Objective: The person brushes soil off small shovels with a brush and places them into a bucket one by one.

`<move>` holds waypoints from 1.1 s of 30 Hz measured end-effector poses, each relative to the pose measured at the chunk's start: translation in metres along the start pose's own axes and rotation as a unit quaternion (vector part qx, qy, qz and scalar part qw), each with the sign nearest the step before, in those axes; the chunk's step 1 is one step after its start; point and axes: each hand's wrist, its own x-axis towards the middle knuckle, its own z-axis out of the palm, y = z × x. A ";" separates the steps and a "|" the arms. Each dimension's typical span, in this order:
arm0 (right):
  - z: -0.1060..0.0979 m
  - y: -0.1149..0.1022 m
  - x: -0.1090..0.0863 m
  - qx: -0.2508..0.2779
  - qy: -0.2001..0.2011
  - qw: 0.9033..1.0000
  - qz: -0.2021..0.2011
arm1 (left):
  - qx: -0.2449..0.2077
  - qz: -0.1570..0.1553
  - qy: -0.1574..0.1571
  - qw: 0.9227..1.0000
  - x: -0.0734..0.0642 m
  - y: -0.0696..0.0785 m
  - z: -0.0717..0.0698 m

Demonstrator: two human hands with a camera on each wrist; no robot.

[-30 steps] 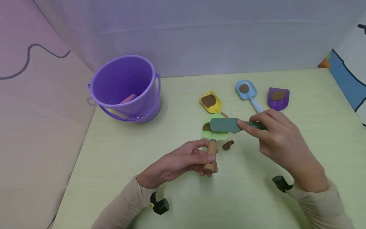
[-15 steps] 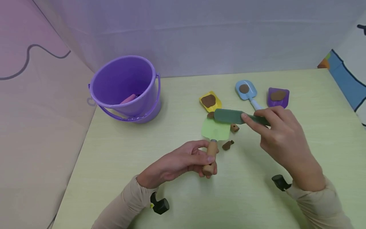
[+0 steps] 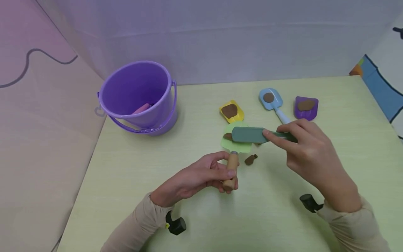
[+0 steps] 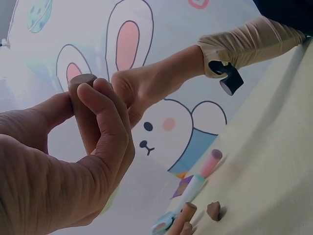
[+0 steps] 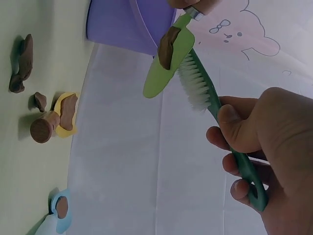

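Note:
My left hand [image 3: 198, 176] grips the wooden handle [image 3: 232, 168] of a toy shovel, whose light green blade [image 3: 236, 146] is raised over the table. A dark brown lump [image 5: 167, 48] lies on that blade. In my right hand [image 3: 311, 157] is a green brush [image 3: 250, 135], its handle pinched between thumb and fingers. The white bristles [image 5: 193, 81] lie against the blade beside the lump in the right wrist view. From the head view the brush back covers part of the blade. Under the tools, a small brown piece [image 3: 251, 159] rests on the table.
Behind the blade lies a yellow shovel [image 3: 240, 113] with a brown patch. Farther right are a blue shovel [image 3: 276, 102] and a purple shovel [image 3: 304, 115], each bearing brown material. At the back left stands a purple bucket [image 3: 138, 122] with a pink thing inside.
My right hand has moved the brush away along the blade and then back toward the shovel handle. The brown lump appears to shift with it. My left hand stays nearly in place.

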 end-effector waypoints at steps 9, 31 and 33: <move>0.001 0.002 0.000 -0.035 0.001 0.999 0.001 | 0.003 0.000 0.000 1.000 0.001 -0.002 -0.001; 0.008 0.009 -0.003 -0.081 0.029 0.995 0.049 | 0.002 -0.010 -0.017 1.000 -0.001 -0.003 0.004; 0.007 0.009 -0.003 -0.090 0.018 0.994 0.053 | 0.004 -0.013 -0.018 1.000 -0.001 -0.003 0.004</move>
